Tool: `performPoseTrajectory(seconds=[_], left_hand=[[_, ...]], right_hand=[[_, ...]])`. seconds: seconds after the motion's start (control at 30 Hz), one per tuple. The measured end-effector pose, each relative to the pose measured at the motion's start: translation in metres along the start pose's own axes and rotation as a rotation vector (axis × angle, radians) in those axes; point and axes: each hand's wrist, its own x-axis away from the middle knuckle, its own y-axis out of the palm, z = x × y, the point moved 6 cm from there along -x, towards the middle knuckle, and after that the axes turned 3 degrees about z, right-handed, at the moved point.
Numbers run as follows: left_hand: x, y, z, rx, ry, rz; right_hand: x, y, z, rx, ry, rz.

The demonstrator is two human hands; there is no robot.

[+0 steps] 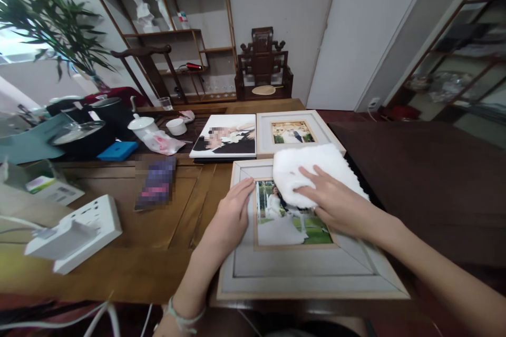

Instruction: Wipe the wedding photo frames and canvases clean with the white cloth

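A picture frame [300, 263] with a pale wide border and a wedding photo [280, 221] lies face up at the table's near edge. My left hand [231, 213] rests on the frame's left border, fingers stretched out flat and holding nothing. Under my right hand [336, 202] is a fluffy white cloth [320, 160], gripped with the thumb and fingers against the frame's upper right part. The cloth hides that corner and some of the photo. Directly behind lie a second framed photo [294, 131] and an unframed-looking photo panel [225, 134].
On the wooden table [158, 253] to the left are a white power strip [93, 226], a blue box [117, 151], a white teapot [142, 125], a white cup [176, 126] and dark pots [83, 137]. A dark surface [427, 168] adjoins on the right.
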Motion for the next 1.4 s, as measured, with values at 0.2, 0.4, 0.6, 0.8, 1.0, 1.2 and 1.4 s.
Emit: performPoseTrajectory(seconds=[0.2, 0.4, 0.6, 0.8, 1.0, 1.2, 1.4], left_hand=[[-0.003, 0.0, 0.001, -0.047, -0.017, -0.022], [-0.011, -0.002, 0.004, -0.067, 0.019, -0.066], [-0.018, -0.004, 0.009, -0.061, 0.037, -0.045], [-0.016, -0.003, 0.006, -0.037, 0.035, -0.029], [-0.016, -0.003, 0.004, -0.03, 0.005, 0.009], [-0.017, 0.0, -0.001, -0.028, 0.022, 0.031], [-0.016, 0.001, 0.0, -0.026, 0.023, 0.027]], right_hand=[[0.049, -0.028, -0.052, -0.138, -0.071, -0.089], [0.089, -0.022, -0.066, -0.165, -0.01, -0.116], [0.067, -0.006, -0.047, -0.171, 0.039, -0.012], [0.023, -0.007, 0.005, 0.013, 0.137, 0.208], [-0.014, 0.004, 0.023, 0.024, 0.119, 0.12], [0.025, -0.007, -0.045, -0.137, -0.03, -0.105], [0.063, -0.026, -0.102, -0.266, -0.142, -0.214]])
